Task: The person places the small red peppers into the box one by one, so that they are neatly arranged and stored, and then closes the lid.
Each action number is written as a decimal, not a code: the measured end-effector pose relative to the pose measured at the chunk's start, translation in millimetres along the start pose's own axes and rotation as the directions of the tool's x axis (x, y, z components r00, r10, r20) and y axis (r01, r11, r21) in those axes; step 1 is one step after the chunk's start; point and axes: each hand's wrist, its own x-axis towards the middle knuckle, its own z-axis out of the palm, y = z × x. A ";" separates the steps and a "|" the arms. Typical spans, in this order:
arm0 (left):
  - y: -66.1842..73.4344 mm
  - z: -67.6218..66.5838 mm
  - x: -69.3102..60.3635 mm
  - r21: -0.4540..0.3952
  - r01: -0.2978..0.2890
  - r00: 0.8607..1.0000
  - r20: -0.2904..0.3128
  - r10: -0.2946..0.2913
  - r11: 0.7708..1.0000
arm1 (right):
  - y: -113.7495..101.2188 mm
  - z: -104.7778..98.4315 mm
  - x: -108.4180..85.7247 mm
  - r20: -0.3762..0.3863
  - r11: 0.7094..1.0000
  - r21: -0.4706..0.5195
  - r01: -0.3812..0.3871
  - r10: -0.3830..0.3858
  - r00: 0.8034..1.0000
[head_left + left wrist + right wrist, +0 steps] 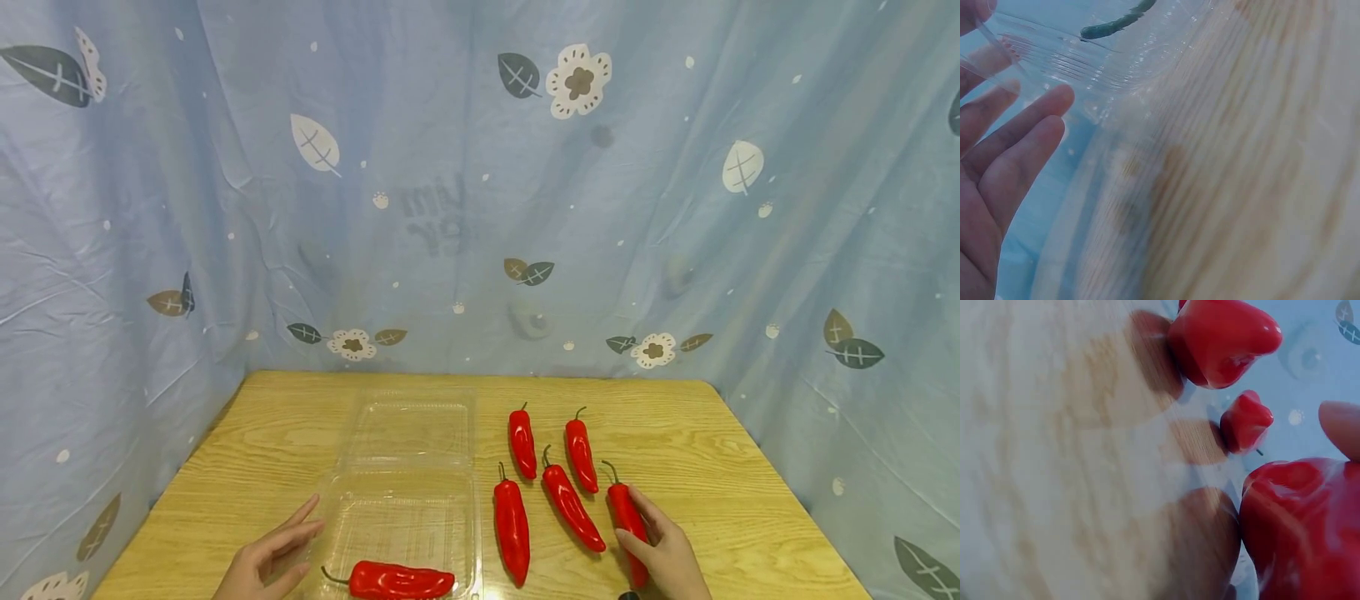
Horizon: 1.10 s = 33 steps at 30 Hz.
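My right hand point(667, 550) holds the rightmost red chili pepper point(624, 507) on the table, thumb on its left side and fingers on its right. In the right wrist view that pepper point(1310, 531) fills the lower right corner, with one fingertip point(1342, 428) against it. My left hand point(268, 557) lies at the left edge of an opened clear plastic container point(397, 529), fingers apart and relaxed; some fingers show through the plastic in the left wrist view. Whether they touch it, I cannot tell. One red pepper point(397, 580) lies sideways in the container's near half, its green stem point(1116, 26) pointing left.
Several more red peppers lie between container and right hand, including a long one point(512, 529) beside the container and a slanted one point(572, 507). The container's lid point(416, 429) is folded back on the wooden table point(277, 417). A patterned blue curtain point(465, 208) surrounds the table.
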 end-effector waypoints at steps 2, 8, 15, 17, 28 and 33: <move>-0.2 0.0 -0.3 -0.005 0.001 1.000 0.000 -0.001 1.000 | 0.3 -0.5 0.0 0.008 1.000 -0.013 -0.007 0.008 1.000; -0.8 -0.1 -0.4 -0.005 -0.017 1.000 0.003 0.017 1.000 | 1.6 -1.7 0.9 -0.002 0.999 -0.027 -0.034 0.033 0.999; -1.3 0.1 -1.2 0.002 -0.024 1.000 0.003 0.024 1.000 | 1.8 -2.2 1.5 -0.027 0.997 -0.054 -0.056 0.054 0.998; -1.1 0.3 -1.2 0.004 -0.019 1.000 0.002 0.019 1.000 | 1.4 -2.3 2.1 -0.029 0.996 -0.062 -0.065 0.064 0.998; -1.1 0.2 -1.1 0.026 0.001 1.000 -0.004 0.000 1.000 | 2.5 -3.2 3.6 -0.047 0.992 -0.102 -0.079 0.075 0.996; -1.3 -0.2 -1.3 0.020 0.001 1.000 -0.001 -0.001 1.000 | 3.1 -3.7 3.3 -0.065 0.990 -0.124 -0.074 0.067 0.996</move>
